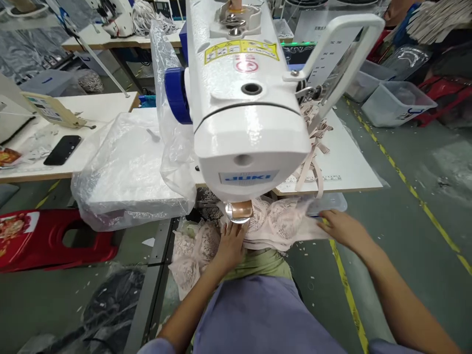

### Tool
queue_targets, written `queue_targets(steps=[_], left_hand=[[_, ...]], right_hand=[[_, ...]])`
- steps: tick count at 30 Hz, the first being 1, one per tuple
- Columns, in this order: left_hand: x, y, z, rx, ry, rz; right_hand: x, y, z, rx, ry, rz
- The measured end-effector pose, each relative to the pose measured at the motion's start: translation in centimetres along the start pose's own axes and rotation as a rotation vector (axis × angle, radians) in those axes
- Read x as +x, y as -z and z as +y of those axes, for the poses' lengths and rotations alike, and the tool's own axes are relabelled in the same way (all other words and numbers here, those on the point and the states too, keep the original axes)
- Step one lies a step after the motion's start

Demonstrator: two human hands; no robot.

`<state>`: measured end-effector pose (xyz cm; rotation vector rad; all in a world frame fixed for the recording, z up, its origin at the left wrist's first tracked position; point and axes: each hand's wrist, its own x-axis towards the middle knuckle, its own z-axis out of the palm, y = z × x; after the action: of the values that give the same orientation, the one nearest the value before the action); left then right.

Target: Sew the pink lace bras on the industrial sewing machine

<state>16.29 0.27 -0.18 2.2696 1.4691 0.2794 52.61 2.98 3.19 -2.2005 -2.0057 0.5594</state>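
A pale pink lace bra lies under the head of a white sewing machine, its band stretched out to the right. My right hand pinches the end of that band. Flat on the fabric just below the machine's round metal part rests my left hand, fingers extended, with some fingertips partly hidden by the machine. More pale pink lace bra cups hang to the left of my left hand. The needle and the stitching spot are out of sight behind the machine head.
Beige strips lie on the white table right of the machine. Plastic sheeting drapes the left side, where a dark phone lies on another table. A red plastic stool stands at left; a clear bin stands at right.
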Motion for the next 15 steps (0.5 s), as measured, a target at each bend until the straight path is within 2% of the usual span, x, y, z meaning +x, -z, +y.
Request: queue_targets(steps=[2, 5, 6, 8, 10, 12, 15], left_hand=[[-0.3, -1.5, -0.2, -0.044, -0.001, -0.052], [-2.0, -2.1, -1.7, -0.208, 0.055, 0.021], [-2.8, -1.9, -2.4, -0.257, 0.123, 0.057], [-4.9, -1.2, -4.4, -0.300, 0.322, 0.120], [-7.7, -0.3, -6.6, -0.271, 0.565, 0.159], [-11.0, 0.4, -8.4, -0.233, 0.799, 0.171], [-14.7, 0.9, -9.0, -0.229, 1.050, 0.140]], right_hand=[[0.8, -2.2, -3.0, 0.073, 0.178, 0.028], [2.3, -5.0, -9.5, 0.209, 0.484, 0.055], [2.7, -5.7, -11.4, 0.219, 0.523, 0.048], [3.2, -6.6, -13.9, 0.172, 0.491, 0.003], [3.1, -7.7, -14.5, 0.111, 0.421, -0.068], [2.7, -9.0, -14.0, 0.071, 0.394, -0.110], [2.2, -10.6, -13.2, 0.091, 0.351, -0.063]])
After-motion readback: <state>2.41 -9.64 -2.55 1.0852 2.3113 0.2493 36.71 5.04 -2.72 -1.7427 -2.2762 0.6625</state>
